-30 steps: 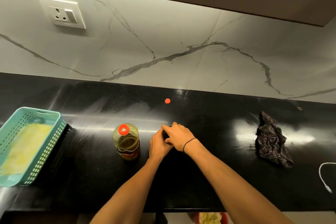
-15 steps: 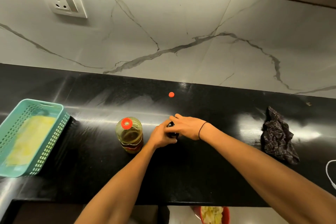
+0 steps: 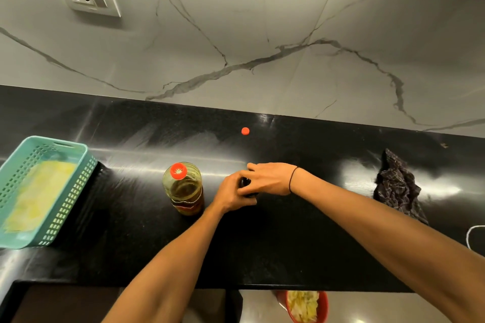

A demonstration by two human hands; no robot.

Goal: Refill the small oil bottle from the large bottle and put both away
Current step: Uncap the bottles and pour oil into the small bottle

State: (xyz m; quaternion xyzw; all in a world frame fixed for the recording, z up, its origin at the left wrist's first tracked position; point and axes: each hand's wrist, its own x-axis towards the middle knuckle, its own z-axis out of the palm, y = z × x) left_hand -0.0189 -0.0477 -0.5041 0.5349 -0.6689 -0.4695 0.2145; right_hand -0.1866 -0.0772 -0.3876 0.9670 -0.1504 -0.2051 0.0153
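Both hands meet on the small dark bottle [image 3: 246, 186] mid-counter, the left hand [image 3: 232, 195] wrapping its body and the right hand [image 3: 270, 178] curled over its top, beside the capped large bottle [image 3: 183, 189]; putting away remains.

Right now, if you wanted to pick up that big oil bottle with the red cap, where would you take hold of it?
Probably around its ribbed body, just below the shoulder. The big oil bottle stands upright with its red cap on, so a sideways grip around the round wall suits it. Come from its left, the open side toward the basket; the left hand crowds its right.
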